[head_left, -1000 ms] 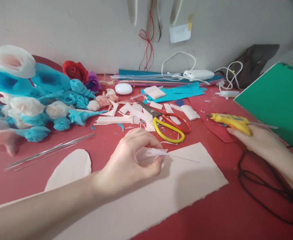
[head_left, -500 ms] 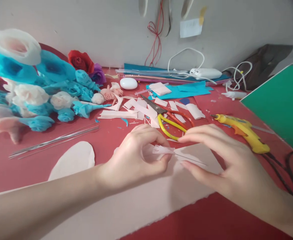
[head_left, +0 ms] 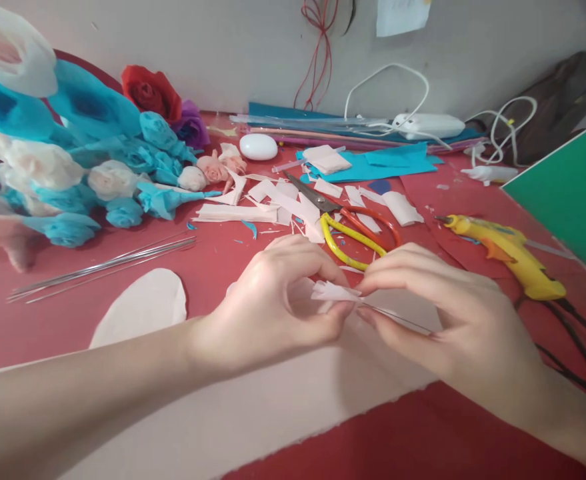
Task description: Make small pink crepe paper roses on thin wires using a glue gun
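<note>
My left hand (head_left: 283, 293) is closed in a pinch on a small fringed piece of pale pink crepe paper (head_left: 330, 291), whose loose end points left inside the curl of the fingers. A thin wire stem (head_left: 397, 317) runs from the paper's right end toward my other palm. My right hand (head_left: 437, 320) has its thumb and index finger closed around the base where paper and wire meet. Below both hands lies a large pale pink paper sheet (head_left: 283, 400) on the red table. A rounded paper petal (head_left: 145, 303) rests left of the left wrist.
Scissors (head_left: 343, 227) with red and yellow handles lie among paper scraps (head_left: 243, 213) behind the hands. A yellow glue gun (head_left: 513, 260) sits at right, near a green board (head_left: 573, 193). Bare wires (head_left: 103, 267) and paper flowers (head_left: 47, 173) occupy the left.
My right thumb and index finger have closed in from apart onto the base of the fringed paper. The left hand keeps its pinch. The whole view has shifted slightly.
</note>
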Demonstrator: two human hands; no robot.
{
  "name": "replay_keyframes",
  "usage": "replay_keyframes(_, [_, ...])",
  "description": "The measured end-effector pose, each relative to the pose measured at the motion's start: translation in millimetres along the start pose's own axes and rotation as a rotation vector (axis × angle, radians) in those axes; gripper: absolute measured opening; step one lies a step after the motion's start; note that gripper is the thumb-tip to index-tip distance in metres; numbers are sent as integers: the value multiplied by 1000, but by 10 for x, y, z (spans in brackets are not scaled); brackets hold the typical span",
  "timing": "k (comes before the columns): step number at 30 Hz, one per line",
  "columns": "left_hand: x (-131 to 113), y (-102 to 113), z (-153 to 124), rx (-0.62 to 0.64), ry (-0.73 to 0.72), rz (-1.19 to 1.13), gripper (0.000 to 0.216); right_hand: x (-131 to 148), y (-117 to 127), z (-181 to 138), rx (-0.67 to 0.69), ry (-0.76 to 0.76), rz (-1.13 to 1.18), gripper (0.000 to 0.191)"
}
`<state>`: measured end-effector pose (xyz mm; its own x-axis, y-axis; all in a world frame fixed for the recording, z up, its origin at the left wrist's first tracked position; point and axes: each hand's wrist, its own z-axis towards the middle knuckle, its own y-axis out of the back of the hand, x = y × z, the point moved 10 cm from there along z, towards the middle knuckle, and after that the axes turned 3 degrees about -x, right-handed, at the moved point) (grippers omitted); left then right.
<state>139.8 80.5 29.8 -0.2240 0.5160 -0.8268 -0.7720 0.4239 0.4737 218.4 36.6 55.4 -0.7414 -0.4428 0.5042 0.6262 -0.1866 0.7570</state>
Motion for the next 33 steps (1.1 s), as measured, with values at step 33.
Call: replay_keyframes(33, [-109, 49, -17, -37, -152, -79, 9, 388, 144, -43, -173, 327, -276, 5])
